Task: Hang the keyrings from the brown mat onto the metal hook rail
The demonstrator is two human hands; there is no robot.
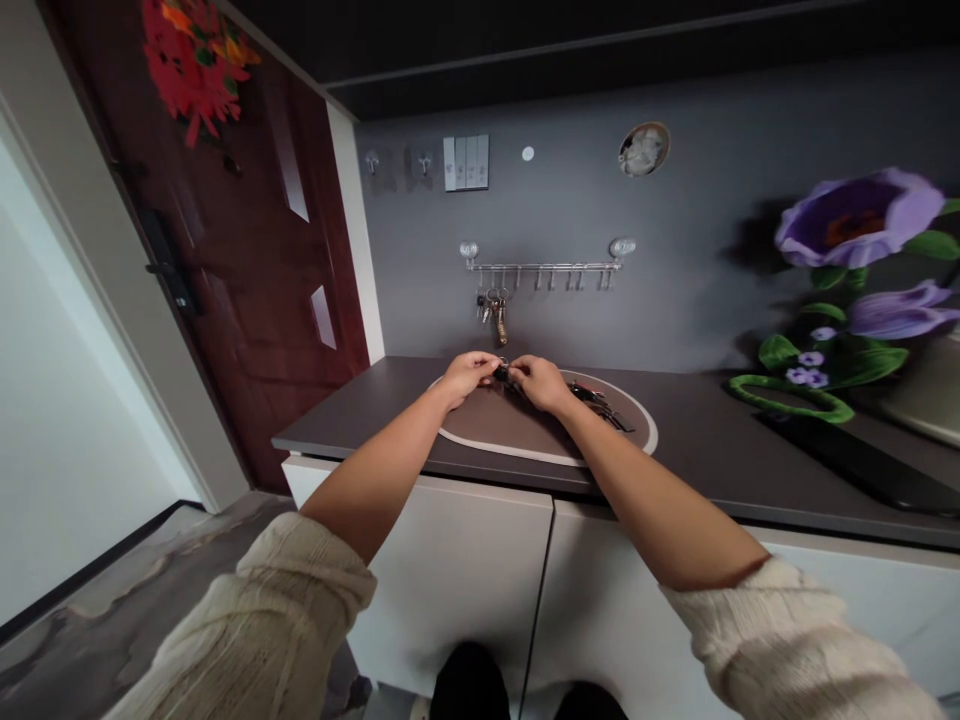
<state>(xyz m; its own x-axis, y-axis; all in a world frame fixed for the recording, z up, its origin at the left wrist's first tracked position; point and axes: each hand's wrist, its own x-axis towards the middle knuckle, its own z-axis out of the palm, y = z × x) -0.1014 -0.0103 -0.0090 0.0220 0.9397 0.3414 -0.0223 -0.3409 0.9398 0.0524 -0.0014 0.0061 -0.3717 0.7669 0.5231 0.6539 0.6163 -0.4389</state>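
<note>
Both my hands meet over the left half of an oval brown mat [517, 452] with a pale rim. My left hand [471, 378] pinches a small bunch of dark keys [501, 372] on a ring. On the other side of the bunch, my right hand [541, 382] has its fingertips closed on it too. More keys [600, 405] lie in a heap on the mat, right of my right wrist. On the wall above, a clear hook rail [544, 267] carries hanging keys [495, 308] at its left end; its other hooks hold nothing.
A dark countertop [360, 395] carries the mat. To the right stand purple plush flowers [859, 225] and a long black object [862, 465]. White cabinet doors [450, 560] are below, a dark shelf [600, 40] overhead. Left is a red-brown door [262, 280].
</note>
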